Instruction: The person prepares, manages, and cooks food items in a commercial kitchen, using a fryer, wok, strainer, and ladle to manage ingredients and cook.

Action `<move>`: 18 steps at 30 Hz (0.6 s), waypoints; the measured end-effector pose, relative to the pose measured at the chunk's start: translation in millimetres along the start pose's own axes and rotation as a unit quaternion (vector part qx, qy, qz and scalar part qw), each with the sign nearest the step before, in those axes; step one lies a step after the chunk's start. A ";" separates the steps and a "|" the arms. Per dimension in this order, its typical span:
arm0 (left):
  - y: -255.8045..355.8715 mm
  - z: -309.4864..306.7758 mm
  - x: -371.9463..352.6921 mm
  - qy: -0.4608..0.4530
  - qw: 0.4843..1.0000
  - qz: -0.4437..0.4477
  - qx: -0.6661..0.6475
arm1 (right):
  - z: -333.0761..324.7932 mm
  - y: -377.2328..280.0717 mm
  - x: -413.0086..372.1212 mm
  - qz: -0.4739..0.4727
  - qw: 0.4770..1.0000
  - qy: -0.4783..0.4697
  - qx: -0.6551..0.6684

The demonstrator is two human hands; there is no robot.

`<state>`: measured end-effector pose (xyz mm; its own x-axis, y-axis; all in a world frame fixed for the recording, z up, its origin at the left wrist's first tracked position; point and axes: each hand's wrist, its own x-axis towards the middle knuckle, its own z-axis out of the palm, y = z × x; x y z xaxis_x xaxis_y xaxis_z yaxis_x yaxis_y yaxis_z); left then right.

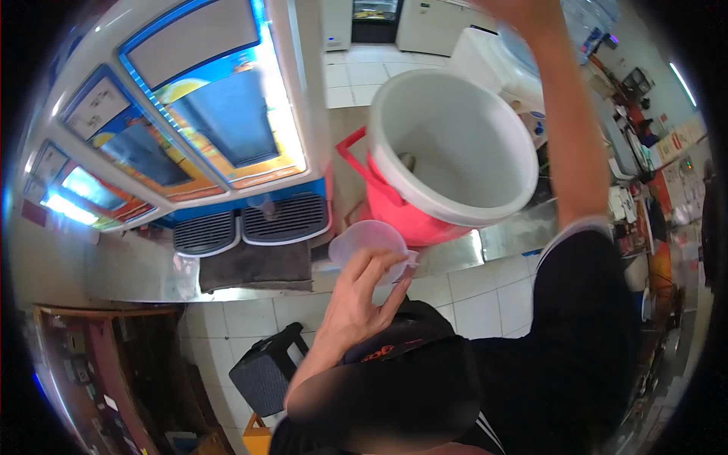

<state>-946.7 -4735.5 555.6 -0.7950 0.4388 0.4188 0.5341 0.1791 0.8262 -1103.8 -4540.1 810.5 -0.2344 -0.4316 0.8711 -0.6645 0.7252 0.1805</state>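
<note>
My left hand [362, 299] holds a translucent plastic jug [365, 244] by its rim and handle side, just below a large red bucket [390, 206] with a white inside. The bucket stands on the metal counter, its red handle at the left, and a small dark object lies inside it. My right arm reaches up past the bucket's right side. My right hand [523, 14] is at the top edge, near a clear blue water bottle [580, 34]; its fingers are cut off by the frame.
A drink dispenser [220, 98] with black drip trays [285, 218] stands at the left. A dark cloth [256, 267] hangs over the metal counter's edge [152, 282]. Below on the tiled floor is a black stool-like object [265, 371]. White appliances stand at the back.
</note>
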 end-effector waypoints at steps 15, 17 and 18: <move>-56.8 57.1 175.9 0.162 0.944 -0.260 -0.120 | -97.3 -0.2 -306.1 0.318 0.910 -0.246 -0.103; -44.9 63.0 162.6 0.191 0.939 -0.261 -0.114 | -92.2 21.5 -288.4 0.197 0.926 -0.312 -0.079; -38.4 65.0 158.8 0.203 0.942 -0.245 -0.108 | -72.9 35.1 -281.1 0.174 0.903 -0.392 -0.029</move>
<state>-1074.8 -4615.5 565.9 -0.9987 -0.0306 0.0401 0.0379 0.0697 0.9968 -1009.6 -4354.2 605.2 -0.8671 -0.4027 0.2932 -0.4207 0.9072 0.0019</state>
